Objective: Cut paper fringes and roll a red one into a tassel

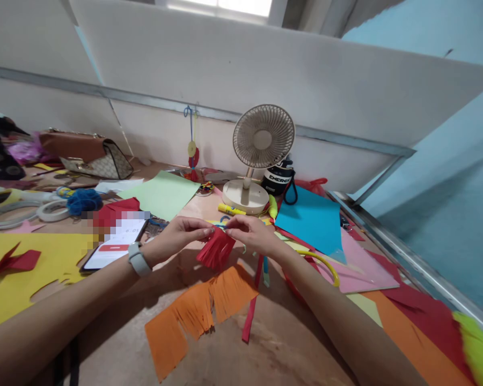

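Paper tassel [216, 252], bright red and cut into many narrow strips, hangs between the two hands, above the bare brown tabletop [233, 367] and in front of the round beige desk fan [263, 139]. The left hand [188, 233] has thumb and fingers pinched together on its upper left edge; the right hand [249, 231] is pinched at its upper right, beside a thin blue cord [221, 226]. Just how the cord meets the paper cannot be told, as the fingertips cover that spot. Gripping only the top seems a way to steady the bound end while the loose strips fall free, and having the hands on either side shares the small piece without crowding it. Below them lies a wide orange paper sheet with fringed cuts [203, 305], near the body and apart from the tassel, probably for easy reach. A long narrow red strip [249, 319] lies at its right side. The black-edged phone with a lit screen [115, 249] lies beside the left wrist, face up, presumably to be read at a glance. Against the white partition, a red and yellow ornament on cords [192, 153] hangs, perhaps kept off the crowded table.
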### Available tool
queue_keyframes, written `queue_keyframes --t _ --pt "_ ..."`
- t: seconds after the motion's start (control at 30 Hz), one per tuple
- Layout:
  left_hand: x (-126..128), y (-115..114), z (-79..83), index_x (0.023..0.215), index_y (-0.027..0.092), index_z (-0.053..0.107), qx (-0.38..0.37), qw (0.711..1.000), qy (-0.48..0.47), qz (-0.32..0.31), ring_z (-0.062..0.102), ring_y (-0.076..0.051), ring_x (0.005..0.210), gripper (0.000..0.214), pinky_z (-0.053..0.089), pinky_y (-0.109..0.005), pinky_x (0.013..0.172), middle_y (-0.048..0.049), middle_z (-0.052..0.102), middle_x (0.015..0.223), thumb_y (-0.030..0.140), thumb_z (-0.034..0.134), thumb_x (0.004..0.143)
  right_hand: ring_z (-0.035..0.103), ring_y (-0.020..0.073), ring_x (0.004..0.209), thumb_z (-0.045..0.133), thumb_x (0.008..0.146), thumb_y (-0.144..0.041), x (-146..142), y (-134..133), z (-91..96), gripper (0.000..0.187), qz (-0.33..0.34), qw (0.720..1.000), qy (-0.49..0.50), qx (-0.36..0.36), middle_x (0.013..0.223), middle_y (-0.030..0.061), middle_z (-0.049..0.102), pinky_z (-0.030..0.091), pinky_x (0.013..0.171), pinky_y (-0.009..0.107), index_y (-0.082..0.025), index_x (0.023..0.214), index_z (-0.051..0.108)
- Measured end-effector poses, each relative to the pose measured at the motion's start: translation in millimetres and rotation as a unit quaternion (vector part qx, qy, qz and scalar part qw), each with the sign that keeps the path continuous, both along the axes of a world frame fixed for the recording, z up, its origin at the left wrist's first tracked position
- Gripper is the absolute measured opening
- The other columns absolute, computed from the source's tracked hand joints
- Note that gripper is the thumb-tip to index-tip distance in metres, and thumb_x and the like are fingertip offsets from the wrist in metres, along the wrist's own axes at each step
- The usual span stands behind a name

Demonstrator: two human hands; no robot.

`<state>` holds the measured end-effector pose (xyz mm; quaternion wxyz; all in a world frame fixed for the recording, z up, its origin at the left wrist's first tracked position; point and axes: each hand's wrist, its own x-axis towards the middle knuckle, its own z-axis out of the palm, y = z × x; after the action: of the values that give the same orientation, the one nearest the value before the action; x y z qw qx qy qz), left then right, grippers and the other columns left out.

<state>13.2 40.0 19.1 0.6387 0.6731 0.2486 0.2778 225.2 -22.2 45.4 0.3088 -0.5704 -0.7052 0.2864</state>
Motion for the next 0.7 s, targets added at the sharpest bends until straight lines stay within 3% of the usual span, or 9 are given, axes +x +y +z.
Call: queue_keyframes --t 0.23,0.43,0.7 --pt "-0.8 0.6 -0.4 0.093 0.016 0.074 0.036 0.999 0.007 -0.011 0.065 -0.02 0.091 0.021 0.048 -0.033 0.086 -0.0076 0.074 0.096 0.03 0.067 0.079 0.066 0.0185 0.077 0.055 0.082 -0.017 -2.9 -4.6 -0.7 0.021 -0.012 0.992 -0.082 0.098 0.084 0.0042 0.074 0.046 0.067 0.027 -0.018 0.092 0.073" --pt "-0.3 2.5 -1.5 0.09 0.015 0.075 0.028 0.999 0.017 0.021 0.066 -0.02 0.085 0.023 0.05 -0.033 0.082 -0.008 0.075 0.092 0.033 0.068 0.077 0.069 0.022 0.088 0.053 0.088 -0.025 3.9 -6.0 3.2 0.025 0.003 0.989 -0.105 0.107 0.102 0.0054 0.074 0.048 0.071 0.028 -0.021 0.102 0.074" --pt "0.8 0.8 -2.3 0.088 0.015 0.075 -0.014 0.999 0.01 0.047 0.062 -0.015 0.07 0.024 0.049 -0.028 0.07 -0.0058 0.074 0.081 0.035 0.071 0.075 0.067 0.0205 0.083 0.051 0.089 -0.026 0.1 -9.9 4.0 0.026 -0.028 0.954 -0.256 0.154 0.102 0.0036 0.074 0.042 0.067 0.026 -0.027 0.106 0.071"
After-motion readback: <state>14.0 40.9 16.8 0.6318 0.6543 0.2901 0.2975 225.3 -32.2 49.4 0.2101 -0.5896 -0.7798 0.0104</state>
